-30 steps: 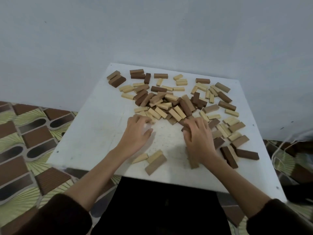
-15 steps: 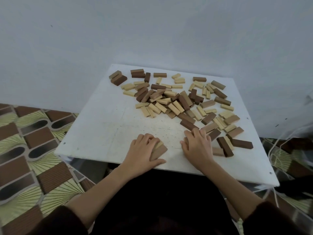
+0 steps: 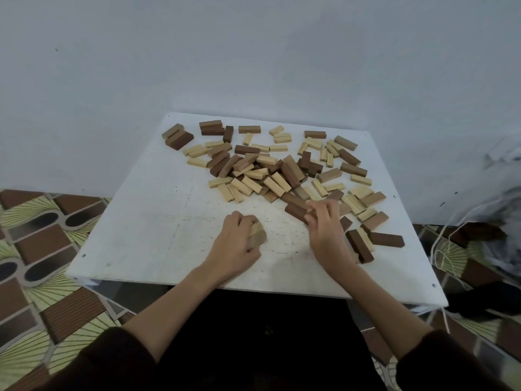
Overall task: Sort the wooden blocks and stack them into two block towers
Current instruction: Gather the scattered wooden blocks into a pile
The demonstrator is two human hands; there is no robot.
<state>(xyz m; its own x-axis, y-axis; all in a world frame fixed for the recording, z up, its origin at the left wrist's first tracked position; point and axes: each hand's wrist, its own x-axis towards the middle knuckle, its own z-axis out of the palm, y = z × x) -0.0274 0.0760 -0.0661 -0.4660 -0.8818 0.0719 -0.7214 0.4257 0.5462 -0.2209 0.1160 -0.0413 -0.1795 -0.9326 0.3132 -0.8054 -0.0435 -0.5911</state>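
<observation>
the small bunch of blocks [image 3: 257, 235] i've gathered sits on the near middle of the white table [image 3: 146, 230], a pale one on top of a brown one, their long axes running away from me and slightly right. my left hand [image 3: 235, 246] curls round them, fingers over the far side, thumb at the near end. the dark brown block [image 3: 296, 211] lies just ahead-left of my right hand [image 3: 324, 227], long axis slanting toward my left hand; my right fingers curl on its near end, so that hand takes it. the loose pile [image 3: 262, 173] lies farther back. half a second ago my right hand lay flat nearer me; it has since moved forward onto the block, while the left has kept its bunch.
</observation>
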